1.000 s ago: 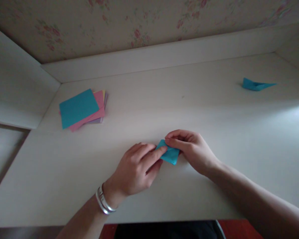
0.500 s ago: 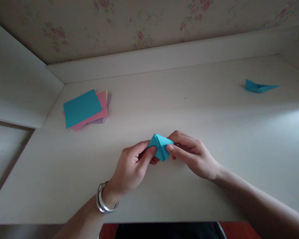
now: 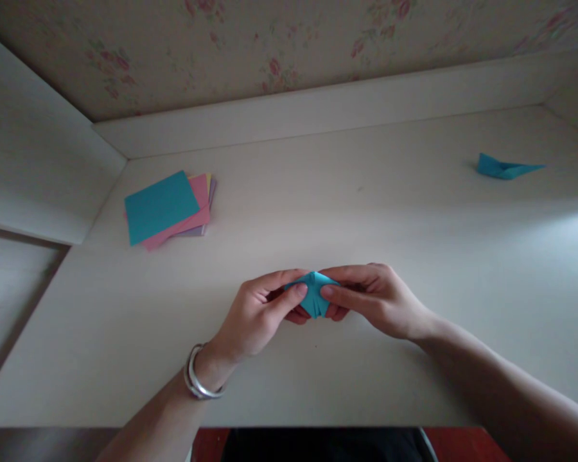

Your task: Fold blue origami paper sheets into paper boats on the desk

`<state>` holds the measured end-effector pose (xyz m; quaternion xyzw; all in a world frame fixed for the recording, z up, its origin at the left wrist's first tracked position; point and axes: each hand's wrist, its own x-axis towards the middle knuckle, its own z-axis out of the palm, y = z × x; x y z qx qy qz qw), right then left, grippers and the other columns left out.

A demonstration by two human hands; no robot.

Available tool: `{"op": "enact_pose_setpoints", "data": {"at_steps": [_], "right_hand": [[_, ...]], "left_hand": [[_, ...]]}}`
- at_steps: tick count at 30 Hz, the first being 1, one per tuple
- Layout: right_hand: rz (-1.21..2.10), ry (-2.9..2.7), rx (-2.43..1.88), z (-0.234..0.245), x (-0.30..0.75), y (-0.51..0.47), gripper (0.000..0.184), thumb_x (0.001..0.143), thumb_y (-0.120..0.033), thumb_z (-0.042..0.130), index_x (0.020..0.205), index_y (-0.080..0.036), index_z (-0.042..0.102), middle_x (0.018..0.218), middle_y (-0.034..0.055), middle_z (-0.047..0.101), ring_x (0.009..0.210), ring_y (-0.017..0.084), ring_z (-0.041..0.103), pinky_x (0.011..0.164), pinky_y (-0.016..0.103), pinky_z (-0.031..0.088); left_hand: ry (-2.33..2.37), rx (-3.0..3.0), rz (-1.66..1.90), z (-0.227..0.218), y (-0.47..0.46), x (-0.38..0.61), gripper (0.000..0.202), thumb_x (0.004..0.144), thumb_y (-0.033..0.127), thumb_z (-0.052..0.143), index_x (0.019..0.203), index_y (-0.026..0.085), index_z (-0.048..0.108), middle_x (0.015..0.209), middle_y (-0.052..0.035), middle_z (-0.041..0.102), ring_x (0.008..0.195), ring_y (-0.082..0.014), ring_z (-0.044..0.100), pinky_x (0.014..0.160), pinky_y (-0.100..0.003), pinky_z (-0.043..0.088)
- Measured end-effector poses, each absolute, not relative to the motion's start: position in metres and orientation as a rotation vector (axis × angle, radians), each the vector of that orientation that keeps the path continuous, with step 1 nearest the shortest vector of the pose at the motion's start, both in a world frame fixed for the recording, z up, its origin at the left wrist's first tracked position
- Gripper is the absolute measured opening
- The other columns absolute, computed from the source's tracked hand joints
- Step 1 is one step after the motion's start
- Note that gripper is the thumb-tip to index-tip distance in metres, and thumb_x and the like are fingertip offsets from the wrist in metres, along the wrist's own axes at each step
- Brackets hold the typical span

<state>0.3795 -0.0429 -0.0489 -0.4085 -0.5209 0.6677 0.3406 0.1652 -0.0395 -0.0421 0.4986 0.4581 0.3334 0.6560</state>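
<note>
A small folded piece of blue paper is held between both hands over the front middle of the table. My left hand pinches its left side, thumb on the near face and fingers behind. On its right side my right hand grips in the same way, thumb close to the centre. Creases run down the middle of the paper to a lower point. Fingers cover its two side corners. Silver bracelets circle the left wrist.
A stack of coloured paper sheets, blue on top of pink, yellow and purple, lies at the back left. Another folded blue paper piece rests at the back right. The white table meets a raised back board.
The folded paper has turned in the hands, from a tilted diamond with a raised ridge to a more level, wider shape. Both thumbs now press its face, and the right hand's grip has shifted.
</note>
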Motion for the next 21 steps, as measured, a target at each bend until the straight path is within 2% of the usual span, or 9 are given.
{"op": "enact_pose_setpoints", "data": {"at_steps": [4,7,13,17,21], "right_hand": [[1.831,-1.218,-0.966,-0.0482,0.3813,-0.0433,0.026,0.090,-0.032,0.071,0.115,-0.026,0.077,0.086,0.0019,0.079,0.070,0.013,0.073,0.065,0.021,0.063],[1.759,-1.164,-0.980,-0.0482,0.3804,-0.0454,0.020,0.087,-0.029,0.075,0.106,-0.025,0.081,0.081,0.0026,0.079,0.064,0.014,0.074,0.062,0.022,0.063],[1.561,-1.166,-1.085,-0.0414,0.3767,-0.0479,0.013,0.080,-0.024,0.080,0.090,-0.018,0.083,0.070,0.0044,0.078,0.056,0.013,0.071,0.055,0.019,0.061],[1.538,-1.211,-1.134,-0.0402,0.3778,-0.0467,0.013,0.079,-0.027,0.080,0.087,-0.017,0.083,0.069,0.0052,0.077,0.058,0.013,0.069,0.055,0.019,0.058],[1.454,-1.271,-1.263,-0.0446,0.3760,-0.0464,0.015,0.079,-0.032,0.080,0.080,-0.016,0.082,0.064,0.0048,0.074,0.056,0.012,0.065,0.050,0.018,0.052]], "left_hand": [[1.013,0.972,0.792,-0.0440,-0.0370,0.1644,0.019,0.082,0.033,0.079,0.099,0.024,0.081,0.088,-0.0031,0.080,0.063,-0.0165,0.076,0.056,-0.024,0.066],[0.962,0.920,0.765,-0.0428,-0.0371,0.1627,0.019,0.081,0.033,0.080,0.099,0.026,0.081,0.088,-0.0028,0.081,0.066,-0.0159,0.077,0.060,-0.022,0.066],[0.932,1.081,0.705,-0.0391,-0.0400,0.1581,0.027,0.085,0.028,0.077,0.112,0.029,0.078,0.096,-0.0006,0.081,0.079,-0.0146,0.078,0.072,-0.019,0.064],[0.988,1.225,0.713,-0.0390,-0.0423,0.1605,0.030,0.087,0.029,0.075,0.118,0.027,0.075,0.094,-0.0004,0.081,0.076,-0.0149,0.078,0.069,-0.019,0.064],[1.033,1.237,0.685,-0.0373,-0.0426,0.1650,0.028,0.088,0.032,0.074,0.115,0.025,0.077,0.091,-0.0008,0.081,0.075,-0.0139,0.077,0.068,-0.017,0.063]]}}
